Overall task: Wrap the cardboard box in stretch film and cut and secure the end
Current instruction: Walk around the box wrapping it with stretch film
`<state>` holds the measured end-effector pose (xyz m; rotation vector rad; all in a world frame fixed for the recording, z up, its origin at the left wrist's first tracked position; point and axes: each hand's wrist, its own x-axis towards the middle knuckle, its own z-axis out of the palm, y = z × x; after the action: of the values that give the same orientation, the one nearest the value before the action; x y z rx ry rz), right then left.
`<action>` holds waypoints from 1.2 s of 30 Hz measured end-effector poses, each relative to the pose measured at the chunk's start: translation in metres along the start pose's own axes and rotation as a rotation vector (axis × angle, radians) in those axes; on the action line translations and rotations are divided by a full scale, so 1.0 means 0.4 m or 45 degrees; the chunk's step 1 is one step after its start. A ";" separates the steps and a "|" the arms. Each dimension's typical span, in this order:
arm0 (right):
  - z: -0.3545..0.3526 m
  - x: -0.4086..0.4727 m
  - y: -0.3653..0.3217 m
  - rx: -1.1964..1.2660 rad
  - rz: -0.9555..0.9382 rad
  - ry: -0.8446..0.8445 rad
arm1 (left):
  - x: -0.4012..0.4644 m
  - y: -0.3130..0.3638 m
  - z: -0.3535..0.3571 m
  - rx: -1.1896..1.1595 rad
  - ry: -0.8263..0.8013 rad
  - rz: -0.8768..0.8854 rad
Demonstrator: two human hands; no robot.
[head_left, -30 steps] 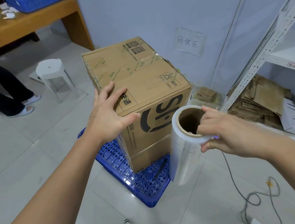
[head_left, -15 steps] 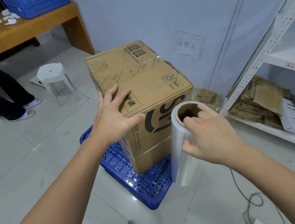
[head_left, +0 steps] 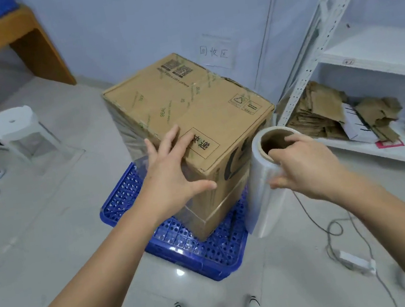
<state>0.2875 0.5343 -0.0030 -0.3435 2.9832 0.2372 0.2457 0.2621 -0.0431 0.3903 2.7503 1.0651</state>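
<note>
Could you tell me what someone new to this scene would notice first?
The big cardboard box stands at the centre on a blue perforated pallet on the floor, with clear film already on its sides. The left hand presses on its near top corner, while the right hand grips the stretch film roll upright, just right of the box. Flattened cardboard scraps lie on the white shelf to the right.

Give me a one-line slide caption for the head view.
Left hand steadies the brown cardboard box on a blue perforated plastic pallet; right hand grips the clear stretch-film roll.
</note>
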 end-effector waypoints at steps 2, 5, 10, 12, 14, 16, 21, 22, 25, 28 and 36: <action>-0.008 -0.027 -0.013 -0.034 0.015 -0.022 | -0.004 -0.009 0.002 -0.017 0.010 0.024; -0.029 -0.071 -0.038 -0.034 0.088 -0.036 | -0.001 -0.011 -0.001 -0.006 0.002 0.050; -0.077 -0.131 -0.071 0.080 0.124 -0.034 | 0.001 -0.004 -0.003 0.042 -0.014 0.059; -0.072 -0.140 -0.077 0.099 0.073 -0.020 | 0.000 -0.004 -0.002 0.034 -0.009 0.059; -0.058 -0.145 -0.083 0.089 -0.012 -0.014 | -0.001 -0.004 -0.002 0.033 -0.002 0.066; -0.050 -0.149 -0.090 0.106 -0.108 -0.001 | -0.003 -0.003 -0.003 0.031 0.004 0.069; -0.037 -0.154 -0.116 0.143 -0.301 -0.016 | -0.008 -0.005 -0.003 0.045 0.021 0.069; -0.030 -0.154 -0.123 0.148 -0.333 -0.014 | -0.009 -0.006 -0.002 0.053 0.022 0.069; -0.011 -0.157 -0.140 0.151 -0.381 -0.003 | -0.012 -0.005 0.000 0.056 0.030 0.063; 0.002 -0.155 -0.149 0.157 -0.384 0.001 | -0.015 -0.004 -0.004 0.075 0.036 0.065; -0.037 -0.160 -0.209 0.122 -0.089 -0.072 | -0.021 -0.020 -0.025 0.103 0.045 0.100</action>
<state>0.3675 0.4650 0.0091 -0.4218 2.9085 0.0950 0.2499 0.2473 -0.0408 0.4996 2.8374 0.9898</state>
